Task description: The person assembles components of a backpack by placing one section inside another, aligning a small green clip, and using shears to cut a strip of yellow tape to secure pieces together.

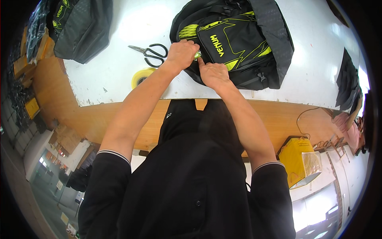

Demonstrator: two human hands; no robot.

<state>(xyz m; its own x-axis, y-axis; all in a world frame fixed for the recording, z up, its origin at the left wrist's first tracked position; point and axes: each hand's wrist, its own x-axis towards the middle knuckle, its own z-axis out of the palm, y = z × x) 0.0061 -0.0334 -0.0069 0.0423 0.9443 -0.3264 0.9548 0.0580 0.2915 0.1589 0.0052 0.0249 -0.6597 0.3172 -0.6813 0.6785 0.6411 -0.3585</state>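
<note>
Black-and-lime fabric backpack (pixel 238 38): seemingly unfinished, remainder unclear | left hand (pixel 183 54) curled over shiny green piece (pixel 197 54), backpack's near-left edge, grip hidden | right hand (pixel 215 74) half-open, index extended, hold unclear

White table (pixel 314 59), surface scuffed and chipped along the front. Landmark is the black-and-green backpack (pixel 229 46), lying on it near the front edge. Left of backpack: scissors (pixel 145 51), handles toward it, blades away. Also left of it, nearer the front edge than the scissors: yellowish tape roll (pixel 144 73). Well left of backpack: second black bag (pixel 85 30).
</note>
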